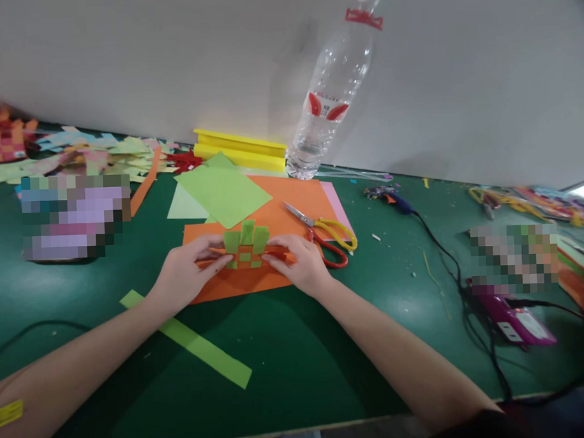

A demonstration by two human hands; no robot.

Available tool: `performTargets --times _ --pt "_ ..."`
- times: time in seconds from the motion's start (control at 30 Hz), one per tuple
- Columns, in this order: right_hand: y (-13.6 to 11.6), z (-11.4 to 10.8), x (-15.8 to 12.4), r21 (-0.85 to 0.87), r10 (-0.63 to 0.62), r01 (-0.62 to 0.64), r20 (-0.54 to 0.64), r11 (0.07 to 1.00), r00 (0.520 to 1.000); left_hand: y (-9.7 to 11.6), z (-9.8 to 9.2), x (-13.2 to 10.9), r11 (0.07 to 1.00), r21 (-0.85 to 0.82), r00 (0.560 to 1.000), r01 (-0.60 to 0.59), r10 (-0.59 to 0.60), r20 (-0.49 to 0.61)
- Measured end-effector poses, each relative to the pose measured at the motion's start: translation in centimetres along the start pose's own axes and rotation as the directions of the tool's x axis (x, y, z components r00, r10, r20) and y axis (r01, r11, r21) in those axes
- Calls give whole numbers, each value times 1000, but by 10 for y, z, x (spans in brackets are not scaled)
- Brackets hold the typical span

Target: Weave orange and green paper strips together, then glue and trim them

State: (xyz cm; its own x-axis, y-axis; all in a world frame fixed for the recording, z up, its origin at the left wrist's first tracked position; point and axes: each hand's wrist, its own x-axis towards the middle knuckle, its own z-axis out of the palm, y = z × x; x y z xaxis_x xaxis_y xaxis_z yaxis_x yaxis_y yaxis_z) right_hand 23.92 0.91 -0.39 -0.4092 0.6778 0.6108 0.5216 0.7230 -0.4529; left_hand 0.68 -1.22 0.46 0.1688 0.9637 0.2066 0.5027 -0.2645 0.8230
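Between my two hands is a small woven paper piece (245, 256) of orange and green strips, in a checker pattern. Several green strip ends stand up from its top. My left hand (191, 270) pinches its left side between thumb and fingers. On the right side, my right hand (298, 260) grips it the same way. Orange paper sheets (270, 285) lie under the hands. Scissors (328, 234) with yellow and red handles rest just beyond my right hand. A loose green paper strip (205, 353) lies on the table, partly beneath my left forearm.
A water bottle (333, 90) leans by the wall, beside a yellow folded piece (239, 150). Green paper (224, 189) lies in front of it. Paper scraps (93, 152) are heaped at back left. A glue gun (399, 202) and its cord run to a purple power strip (513, 316).
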Motion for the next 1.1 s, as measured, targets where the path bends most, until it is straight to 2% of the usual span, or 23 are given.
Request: performTargets --times 0.13,0.4,0.53,0.63,0.7,0.83,0.9,1.03,1.1 --pt "-1 -1 1 -12 -105 106 28 994 994 -3 1 -1 999 26 999 -38 37 26" --pt "0 -1 2 -5 -133 134 58 991 989 -1 1 0 1000 -12 999 9 -8 31" --pt "0 1 0 39 -19 16 75 999 997 0 1 0 1000 -11 999 26 -26 21" --pt "-2 0 0 161 121 -133 81 978 989 0 2 1 999 -18 999 34 -33 20" --pt "-5 -1 1 272 229 -252 113 929 967 -1 1 2 999 -26 999 43 -43 14" --pt "-8 -6 4 397 398 -464 241 792 885 1 -1 2 998 -41 998 58 -57 23" --pt "-9 -7 6 424 414 -489 262 762 872 3 -2 1 997 -53 997 63 -60 48" --pt "-10 -8 9 449 364 -425 219 786 905 6 -2 -2 996 -65 995 61 -56 79" --pt "-11 -8 9 446 333 -423 269 789 904 7 -2 -3 997 -61 997 42 -38 69"
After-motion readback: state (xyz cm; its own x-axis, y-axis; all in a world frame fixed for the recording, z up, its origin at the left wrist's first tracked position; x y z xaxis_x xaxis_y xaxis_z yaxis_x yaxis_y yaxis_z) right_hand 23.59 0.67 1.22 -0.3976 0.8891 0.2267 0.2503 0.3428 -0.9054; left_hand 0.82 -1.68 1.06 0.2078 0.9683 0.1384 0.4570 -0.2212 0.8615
